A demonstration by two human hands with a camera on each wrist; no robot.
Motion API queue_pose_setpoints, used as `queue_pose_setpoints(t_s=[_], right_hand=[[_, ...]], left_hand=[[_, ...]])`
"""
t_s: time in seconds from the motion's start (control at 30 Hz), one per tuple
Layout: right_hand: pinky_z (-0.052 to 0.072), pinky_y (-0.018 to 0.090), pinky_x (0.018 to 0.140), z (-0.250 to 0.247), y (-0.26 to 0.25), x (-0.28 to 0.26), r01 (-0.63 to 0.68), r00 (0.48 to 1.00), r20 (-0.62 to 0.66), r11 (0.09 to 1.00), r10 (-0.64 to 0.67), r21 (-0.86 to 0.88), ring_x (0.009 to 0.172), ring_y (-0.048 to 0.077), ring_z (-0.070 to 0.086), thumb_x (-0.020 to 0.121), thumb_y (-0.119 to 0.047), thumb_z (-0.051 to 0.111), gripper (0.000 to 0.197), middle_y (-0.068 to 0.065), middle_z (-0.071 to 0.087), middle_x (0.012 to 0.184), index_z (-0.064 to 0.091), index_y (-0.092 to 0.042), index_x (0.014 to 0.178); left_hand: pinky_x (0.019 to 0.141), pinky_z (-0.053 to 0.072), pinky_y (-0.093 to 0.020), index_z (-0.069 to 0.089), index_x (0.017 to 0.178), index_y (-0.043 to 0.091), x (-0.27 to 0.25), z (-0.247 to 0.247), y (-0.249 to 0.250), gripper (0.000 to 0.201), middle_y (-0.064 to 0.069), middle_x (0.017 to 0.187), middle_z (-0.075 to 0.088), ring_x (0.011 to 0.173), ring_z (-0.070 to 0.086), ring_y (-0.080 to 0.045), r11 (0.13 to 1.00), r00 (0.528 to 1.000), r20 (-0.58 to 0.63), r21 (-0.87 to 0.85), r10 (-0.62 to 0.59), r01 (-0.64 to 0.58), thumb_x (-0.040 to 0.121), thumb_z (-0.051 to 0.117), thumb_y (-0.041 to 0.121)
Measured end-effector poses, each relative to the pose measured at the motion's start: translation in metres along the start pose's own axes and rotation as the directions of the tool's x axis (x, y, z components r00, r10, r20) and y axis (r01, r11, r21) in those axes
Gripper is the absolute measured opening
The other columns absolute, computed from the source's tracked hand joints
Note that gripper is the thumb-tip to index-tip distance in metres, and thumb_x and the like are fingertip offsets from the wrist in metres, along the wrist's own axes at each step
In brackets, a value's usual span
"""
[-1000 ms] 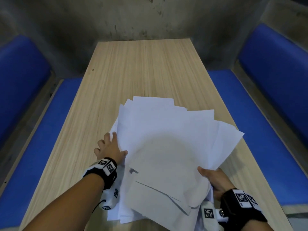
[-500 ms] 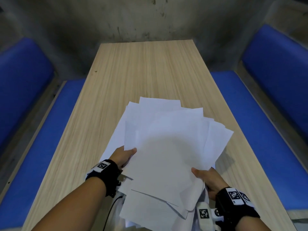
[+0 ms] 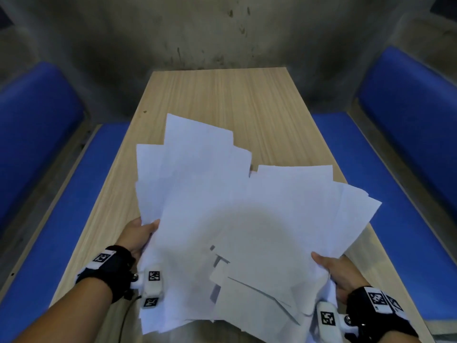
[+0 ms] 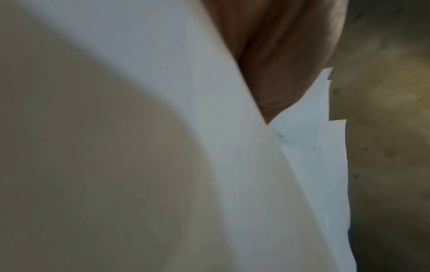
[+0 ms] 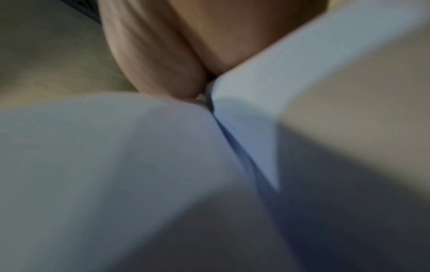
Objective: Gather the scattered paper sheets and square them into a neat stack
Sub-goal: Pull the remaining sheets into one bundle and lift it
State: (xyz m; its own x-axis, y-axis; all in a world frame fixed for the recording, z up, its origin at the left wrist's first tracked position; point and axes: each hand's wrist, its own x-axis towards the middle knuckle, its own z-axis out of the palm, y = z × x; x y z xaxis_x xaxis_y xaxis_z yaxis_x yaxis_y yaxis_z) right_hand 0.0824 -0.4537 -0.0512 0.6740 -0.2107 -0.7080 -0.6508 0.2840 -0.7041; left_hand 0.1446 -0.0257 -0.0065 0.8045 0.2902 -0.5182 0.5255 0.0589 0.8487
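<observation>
loosely fanned, easy to spill

both hands pinch the paper sheets [image 3: 237, 219] above the table [image 3: 222, 100]: left hand [image 3: 137, 233] on the left edge, right hand [image 3: 338, 273] at the right. splayed sheets could slide out if either pinch eases.

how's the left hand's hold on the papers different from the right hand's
The left hand holds the paper sheets at their left edge, farther up the table; the right hand holds the right edge, nearer the person. The left hand's thumb lies short at the edge; the right hand's thumb reaches farther onto the top sheet. Both pinch the fanned, unsquared pile, thumb on top.
</observation>
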Motion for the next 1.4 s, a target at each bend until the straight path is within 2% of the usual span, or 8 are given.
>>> queue_pose_setpoints(t_s=[0.17,0.33,0.7,0.9,1.07,1.2,1.3,1.4], right_hand=[[0.052,0.053,0.086,-0.007,-0.013,-0.006,0.020,1.000,0.006,1.000,-0.020,0.013,0.077,0.040,0.072,0.088,-0.007,0.063,0.032,0.030,0.072,0.098,0.062,0.012,0.114],[0.059,0.037,0.059,-0.024,-0.032,-0.015,0.059,0.998,0.032,0.998,-0.060,0.027,0.069,0.034,0.074,0.090,-0.011,0.061,0.032,0.023,0.075,0.091,0.061,0.008,0.116],[0.059,0.050,0.067,0.050,-0.026,-0.022,-0.067,0.942,0.336,0.984,0.007,0.166,0.080,0.040,0.073,0.069,-0.010,0.074,0.058,0.027,0.073,0.099,0.058,0.003,0.123],[0.051,0.051,0.097,0.113,-0.023,-0.025,0.068,0.937,0.343,0.997,-0.075,0.030,0.099,0.033,0.071,0.067,-0.013,0.082,0.059,0.018,0.073,0.112,0.063,-0.001,0.122],[0.050,0.052,0.096,0.109,-0.029,-0.021,0.094,0.953,0.281,0.991,-0.117,0.094,0.100,0.036,0.069,0.084,-0.004,0.065,0.028,0.018,0.074,0.108,0.068,-0.004,0.112],[0.056,0.046,0.087,0.104,-0.034,-0.018,0.206,0.923,0.304,0.970,-0.237,0.131,0.098,0.034,0.071,0.049,-0.028,0.092,0.069,0.015,0.075,0.108,0.068,-0.009,0.111],[0.052,0.048,0.095,0.109,-0.035,-0.023,0.287,0.890,0.360,0.957,-0.281,0.037,0.100,0.031,0.070,0.054,-0.017,0.087,0.073,0.015,0.073,0.111,0.062,-0.001,0.121],[0.054,0.042,0.090,0.103,-0.045,-0.028,0.361,0.850,0.373,0.927,-0.373,0.102,0.096,0.021,0.072,0.069,0.004,0.074,0.062,0.005,0.076,0.107,0.054,-0.001,0.129]], left_hand=[[0.067,0.055,-0.037,0.057,0.119,-0.001,-0.006,-0.052,0.025,0.027,-0.014,0.090,0.072,0.070,0.067,-0.028,0.999,0.998,-0.040,-0.005,0.042,-0.042,0.093,0.053,0.004],[0.071,0.055,-0.042,0.057,0.121,-0.001,-0.009,-0.091,0.038,0.032,-0.023,0.112,0.066,0.080,0.068,-0.033,0.999,0.997,-0.051,0.006,0.051,-0.050,0.091,0.058,0.010],[0.067,0.059,-0.045,0.062,0.116,0.004,-0.032,-0.051,0.020,0.026,-0.017,0.100,0.072,0.078,0.069,-0.032,0.997,0.999,0.034,-0.073,0.023,-0.020,0.091,0.057,0.006],[0.054,0.059,-0.038,0.063,0.110,-0.005,-0.046,0.003,0.009,0.024,-0.020,0.087,0.076,0.063,0.072,-0.028,0.994,0.985,0.171,-0.105,-0.023,0.042,0.089,0.060,0.005],[0.066,0.056,-0.039,0.064,0.114,0.001,-0.049,0.012,0.010,0.038,-0.023,0.103,0.070,0.072,0.070,-0.030,0.998,0.949,0.316,-0.054,-0.023,0.042,0.079,0.067,0.015],[0.098,0.047,-0.043,0.064,0.117,0.022,-0.040,0.011,0.022,0.051,-0.005,0.116,0.071,0.106,0.067,-0.023,0.979,0.931,0.360,-0.158,-0.062,0.127,0.091,0.038,0.057],[0.096,0.050,-0.040,0.063,0.114,0.026,-0.038,0.022,0.024,0.068,-0.003,0.117,0.071,0.112,0.065,-0.023,1.000,0.929,0.370,-0.012,0.007,-0.002,0.060,0.071,0.067],[0.079,0.057,-0.027,0.061,0.120,0.020,-0.033,0.019,0.021,0.072,-0.003,0.117,0.072,0.105,0.069,-0.018,0.994,0.921,0.375,-0.086,0.101,-0.074,0.055,0.089,0.036]])
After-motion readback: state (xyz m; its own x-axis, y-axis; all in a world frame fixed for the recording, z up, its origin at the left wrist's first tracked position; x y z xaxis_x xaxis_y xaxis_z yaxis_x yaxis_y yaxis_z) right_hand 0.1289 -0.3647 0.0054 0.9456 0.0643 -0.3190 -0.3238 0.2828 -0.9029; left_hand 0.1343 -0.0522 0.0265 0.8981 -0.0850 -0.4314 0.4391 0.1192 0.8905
